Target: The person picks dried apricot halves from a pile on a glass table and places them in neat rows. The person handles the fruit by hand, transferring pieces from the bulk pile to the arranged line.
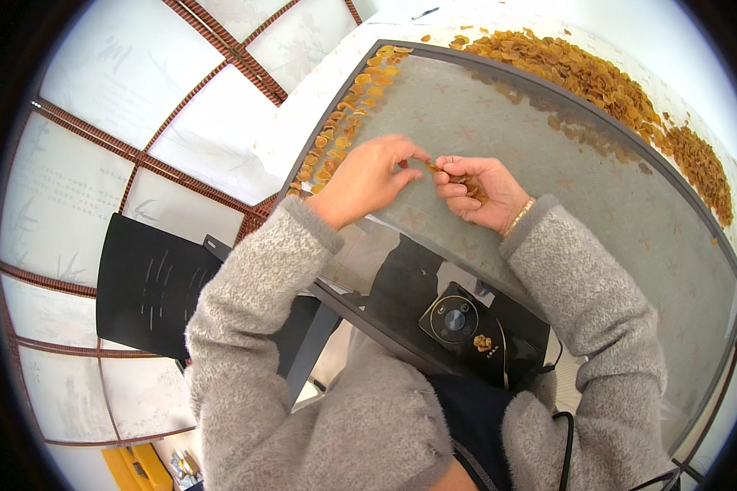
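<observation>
My right hand (485, 195) is closed around several thin amber-brown dried slices (472, 186). One slice (431, 167) sticks out at its thumb and fingertips. Close beside it is my left hand (374, 175), thumb and forefinger apart, the forefinger tip near that slice. I see nothing between the left fingers. Both hands are over a grey, glossy tabletop (540, 176) with a dark raised frame. Along its left edge, amber slices (348, 119) lie in close rows, partly hidden at the near end by my left hand.
A long heap of amber slices (565, 69) lies on a white surface beyond the far frame. Toward my body, the table has a black panel with a round dial (454, 319) and a cable. A black chair (151, 286) and a folding screen (65, 188) are at left.
</observation>
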A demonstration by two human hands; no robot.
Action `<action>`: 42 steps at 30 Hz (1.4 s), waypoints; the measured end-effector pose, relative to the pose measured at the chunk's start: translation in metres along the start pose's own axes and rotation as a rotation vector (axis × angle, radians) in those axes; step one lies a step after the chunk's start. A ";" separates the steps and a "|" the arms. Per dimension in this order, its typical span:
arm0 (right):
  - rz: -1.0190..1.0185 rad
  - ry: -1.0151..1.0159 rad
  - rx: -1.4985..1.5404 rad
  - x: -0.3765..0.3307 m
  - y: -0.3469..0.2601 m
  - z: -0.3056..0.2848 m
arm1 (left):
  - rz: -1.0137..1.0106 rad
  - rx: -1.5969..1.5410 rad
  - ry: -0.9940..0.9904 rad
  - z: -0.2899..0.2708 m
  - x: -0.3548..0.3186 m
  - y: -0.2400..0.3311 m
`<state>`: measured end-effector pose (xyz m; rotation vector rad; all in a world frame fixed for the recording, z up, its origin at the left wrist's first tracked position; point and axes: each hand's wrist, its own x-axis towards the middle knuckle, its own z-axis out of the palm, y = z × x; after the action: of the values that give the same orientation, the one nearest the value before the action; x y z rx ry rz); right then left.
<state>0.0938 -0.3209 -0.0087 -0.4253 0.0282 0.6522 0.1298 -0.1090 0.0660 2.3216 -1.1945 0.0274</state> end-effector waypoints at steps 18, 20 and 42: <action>-0.013 0.095 -0.067 -0.005 0.000 0.012 | -0.011 0.144 -0.099 -0.061 -0.091 -0.024; -0.010 0.094 -0.083 -0.004 0.001 0.012 | -0.020 0.147 -0.087 -0.063 -0.112 -0.026; -0.032 0.073 -0.093 -0.002 0.001 0.006 | -0.083 0.192 -0.177 -0.054 -0.153 -0.045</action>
<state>0.0908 -0.3191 -0.0035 -0.5385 0.0603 0.6074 0.0826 0.0519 0.0544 2.5848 -1.2256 -0.0990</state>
